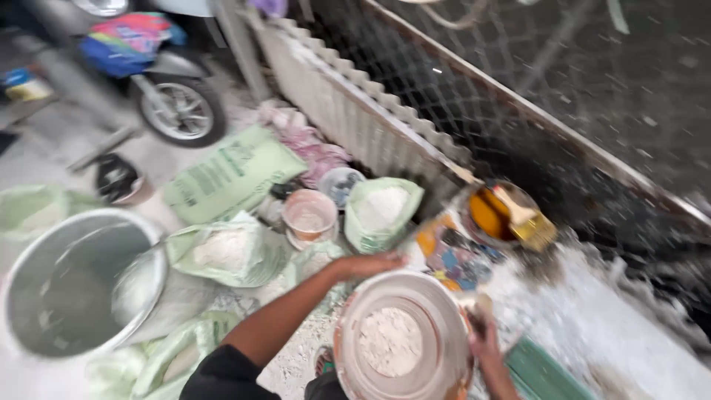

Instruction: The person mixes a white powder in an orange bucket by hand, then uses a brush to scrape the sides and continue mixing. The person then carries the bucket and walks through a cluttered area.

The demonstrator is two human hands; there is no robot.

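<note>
A round bucket (444, 311) with a heap of white powder (390, 341) inside sits low in the middle of the view. My left hand (370, 264) reaches in from the lower left and grips the bucket's far rim. At the bucket's right edge, my right hand (485, 344) is closed around a pale wooden handle (482, 304) that sticks up from it. The picture is blurred, so the fingers are hard to make out.
A large metal basin (44, 252) stands at left. Open sacks of white powder (222, 252) (381, 207), a small bucket (309, 215) and a green sack (229, 174) lie behind. A pot of orange paint (485, 215) with a brush (522, 215) sits by the wire fence (563, 89). A motorbike wheel (178, 107) is at back left.
</note>
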